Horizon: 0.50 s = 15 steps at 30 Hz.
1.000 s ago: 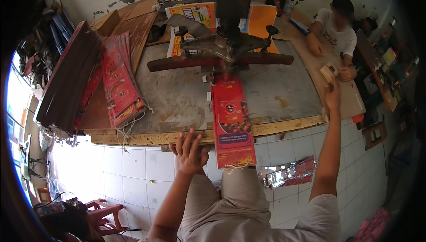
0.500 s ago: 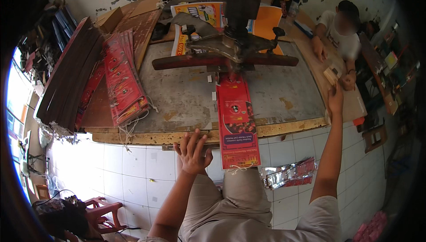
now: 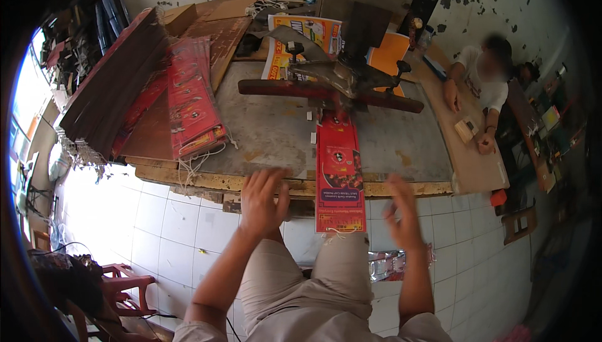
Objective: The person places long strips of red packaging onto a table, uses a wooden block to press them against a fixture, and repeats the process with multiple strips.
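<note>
A long red printed paper strip (image 3: 338, 176) lies on the grey tabletop (image 3: 263, 135), its far end under a dark metal press (image 3: 342, 81). Its near end sticks out past the table edge above my lap, with a white string at the tip. My left hand (image 3: 262, 204) hovers left of the strip by the wooden edge, fingers stretched and holding nothing. On the other side, my right hand (image 3: 404, 216) is raised with thumb and fingers apart, slightly blurred. Neither hand touches the strip.
At left stand a stack of red strips (image 3: 191, 100) with strings and a tall dark-edged pile (image 3: 116, 81). A co-worker (image 3: 483, 78) sits at right beside a board holding a small wooden block (image 3: 466, 129). A reddish stool (image 3: 128, 285) stands lower left.
My right hand has come back from the block beside the co-worker's hand to near the strip. My left hand has lifted off the table edge. The whole view has shifted somewhat.
</note>
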Motion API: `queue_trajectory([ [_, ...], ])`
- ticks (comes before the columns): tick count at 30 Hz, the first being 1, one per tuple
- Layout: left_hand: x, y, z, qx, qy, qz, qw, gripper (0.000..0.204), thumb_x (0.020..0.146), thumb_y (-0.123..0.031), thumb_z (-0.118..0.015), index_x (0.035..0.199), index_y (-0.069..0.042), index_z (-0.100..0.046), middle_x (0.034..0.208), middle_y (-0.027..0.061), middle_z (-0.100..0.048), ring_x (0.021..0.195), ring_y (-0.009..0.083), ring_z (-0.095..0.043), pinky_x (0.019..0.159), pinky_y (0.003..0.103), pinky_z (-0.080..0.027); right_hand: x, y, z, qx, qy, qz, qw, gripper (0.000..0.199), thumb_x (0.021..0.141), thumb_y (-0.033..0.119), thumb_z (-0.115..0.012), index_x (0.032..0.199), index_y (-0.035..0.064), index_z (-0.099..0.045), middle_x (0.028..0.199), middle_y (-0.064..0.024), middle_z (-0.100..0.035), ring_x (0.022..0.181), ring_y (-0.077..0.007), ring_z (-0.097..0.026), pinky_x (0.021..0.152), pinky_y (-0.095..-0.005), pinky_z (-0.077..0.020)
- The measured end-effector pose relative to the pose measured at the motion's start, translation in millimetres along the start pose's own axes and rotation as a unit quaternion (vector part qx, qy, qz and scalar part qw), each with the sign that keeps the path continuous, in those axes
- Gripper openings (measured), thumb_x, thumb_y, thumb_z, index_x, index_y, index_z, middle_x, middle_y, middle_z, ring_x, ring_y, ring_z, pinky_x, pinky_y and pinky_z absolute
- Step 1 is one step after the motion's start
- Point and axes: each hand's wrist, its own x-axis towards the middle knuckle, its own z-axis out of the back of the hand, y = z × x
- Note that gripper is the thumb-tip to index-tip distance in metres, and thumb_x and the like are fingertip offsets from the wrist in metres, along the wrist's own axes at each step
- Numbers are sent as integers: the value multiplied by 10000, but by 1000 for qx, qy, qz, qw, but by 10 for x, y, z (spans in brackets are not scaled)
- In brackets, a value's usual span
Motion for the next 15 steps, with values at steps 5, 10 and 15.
queue_trajectory([
  [5,848,227,-74,62,41,-40,996,342,1036,-184,-629,1342,-61,-721,1275,153,-709,1216,382,-644,1062,518,-499,139,826,-266,-42,85,96,991,738,976,492,-821,1524,39,-628,1674,-196,-499,1574,-432,-448,1280,-568,-385],
  [10,1627,610,-716,164,103,14,981,419,1062,-256,-601,1417,-49,-684,1430,193,-672,1346,396,-619,1135,552,-482,149,794,-309,-38,84,84,992,759,940,481,-853,1506,20,-644,1674,-205,-495,1552,-441,-474,1261,-569,-418],
  [15,2356,1124,-1454,170,48,3,984,448,1039,-330,-624,1422,-108,-692,1462,219,-660,1388,422,-597,1161,563,-472,111,740,-339,-18,88,76,993,788,917,447,-875,1527,14,-624,1685,-219,-476,1560,-457,-456,1262,-564,-424],
])
